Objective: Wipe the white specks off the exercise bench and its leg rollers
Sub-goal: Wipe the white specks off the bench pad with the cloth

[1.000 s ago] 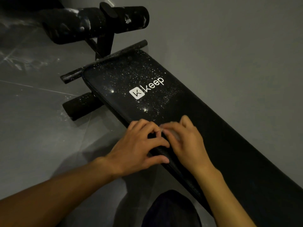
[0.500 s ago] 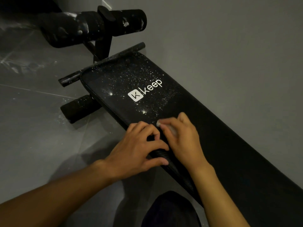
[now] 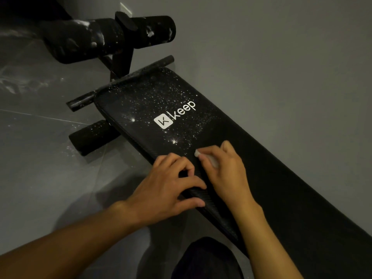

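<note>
A black exercise bench [image 3: 271, 178] runs from lower right to upper left, with white specks around its "keep" logo [image 3: 175, 115]. My right hand [image 3: 223, 170] presses a small white wipe [image 3: 209, 158] onto the pad just below the specks, fingers curled over it. My left hand [image 3: 169, 186] rests on the bench's near edge, thumb along the side, fingers bent on top. Upper leg rollers [image 3: 112, 37] carry white smears. A lower roller [image 3: 90, 135] is speckled too.
A thin black crossbar [image 3: 120, 81] lies at the bench's head. The grey tiled floor [image 3: 40, 168] at left shows white dust marks. A grey wall [image 3: 281, 57] stands close along the bench's right side. My dark-clad knee [image 3: 205, 260] is at the bottom.
My right hand has slid with the wipe up the pad and to the right, away from my left hand. The left hand stays on the bench edge.
</note>
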Motion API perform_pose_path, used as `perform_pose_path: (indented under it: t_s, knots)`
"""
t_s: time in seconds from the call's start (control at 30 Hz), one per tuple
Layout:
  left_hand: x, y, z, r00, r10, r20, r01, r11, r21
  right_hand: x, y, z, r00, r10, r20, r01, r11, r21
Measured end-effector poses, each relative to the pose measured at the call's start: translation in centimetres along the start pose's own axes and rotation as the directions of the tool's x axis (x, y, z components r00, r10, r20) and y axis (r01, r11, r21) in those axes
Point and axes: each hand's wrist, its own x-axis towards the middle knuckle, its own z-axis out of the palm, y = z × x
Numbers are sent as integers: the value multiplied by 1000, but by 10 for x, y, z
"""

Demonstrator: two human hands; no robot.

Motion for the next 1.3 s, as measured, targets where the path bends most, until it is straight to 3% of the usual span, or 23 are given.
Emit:
perform_pose_path:
  t_s: [0.07,0.17,0.3,0.4,0.5,0.57,0.73,0.83,0.97,1.07,1.3]
  knots:
    - [0,-1,-1,1000,1,4,-1,1000,-6,1,12,-6,999,31,33,-30,999,-33]
    - [-1,0,-1,1000,-13,2,13,1000,-27,41,36,-10,986,162,-36,-165,979,-123]
    - [-1,1,1,1000,-20,-6,19,999,-34,104,47,-6,923,372,-95,-374,927,-10]
    - [0,1,1,1000,-12,-7,12,999,-31,103,36,0,936,343,-72,-346,938,-20]
    - [0,-1,2,1000,-5,-7,5,1000,-28,62,26,-2,986,164,-15,-164,986,-41]
    - [0,-1,2,1000,3,-8,-3,1000,-31,43,27,-4,993,117,-13,-117,992,-37]
    - [0,-1,-2,1000,12,6,-12,1000,-27,100,48,1,931,350,-107,-351,936,7]
    - [-10,-5,-7,999,24,-32,-22,999,41,133,48,7,915,389,-102,-390,921,14]
    - [-18,-26,-21,993,-13,-121,27,994,110,104,30,6,979,204,-23,-205,979,0]
    - [-20,-47,-29,991,33,-129,-16,992,128,61,22,3,997,68,23,-67,997,-37]
    - [9,-84,-29,961,220,-170,-209,975,78,114,30,13,943,307,-131,-312,950,-21]
